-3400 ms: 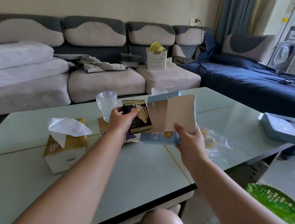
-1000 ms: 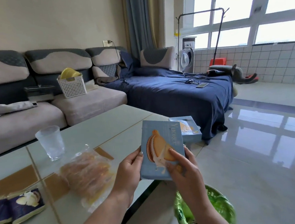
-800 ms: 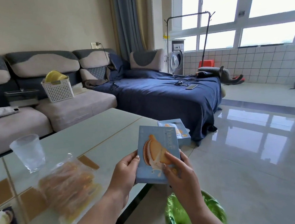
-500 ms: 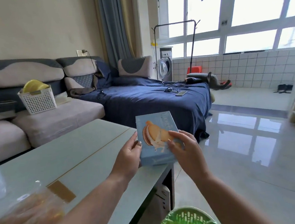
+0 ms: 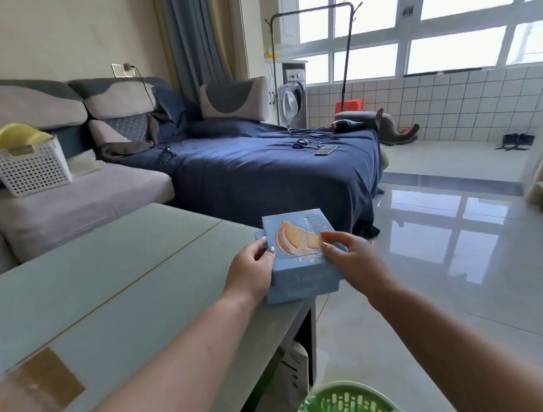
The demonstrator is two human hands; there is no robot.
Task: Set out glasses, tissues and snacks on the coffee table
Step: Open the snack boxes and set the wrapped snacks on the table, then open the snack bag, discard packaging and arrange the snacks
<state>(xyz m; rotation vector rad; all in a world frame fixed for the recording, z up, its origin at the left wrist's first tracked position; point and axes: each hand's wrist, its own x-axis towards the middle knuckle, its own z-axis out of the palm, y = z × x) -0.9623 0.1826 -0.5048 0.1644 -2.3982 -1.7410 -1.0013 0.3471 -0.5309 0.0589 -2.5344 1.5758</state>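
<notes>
Our left hand (image 5: pixel 252 269) holds the left side of a blue snack box (image 5: pixel 299 246), fingers curled on its edge, and our right hand (image 5: pixel 352 258) touches its right side with the fingertips on the top face. So both hands are closed on this one box, one at each side. The box lies flat on top of a second blue box (image 5: pixel 303 290), which sits on the far right corner of the coffee table (image 5: pixel 114 283), very near the edge.

The table top around the boxes is pale green glass with a thin gold line across it. At the lower left corner of the view we see a blurred clear bag of snacks (image 5: pixel 10 408), well apart from the boxes. Under the table corner, near the floor, is a green basket (image 5: pixel 344 405).

Behind the table stands a grey sofa (image 5: pixel 75 205) with a white basket (image 5: pixel 26 166) on its seat. To the right of it is a dark blue bed cover (image 5: pixel 260 167) with a phone (image 5: pixel 326 150) and cables on it. A washing machine (image 5: pixel 293 103) stands by the window.
</notes>
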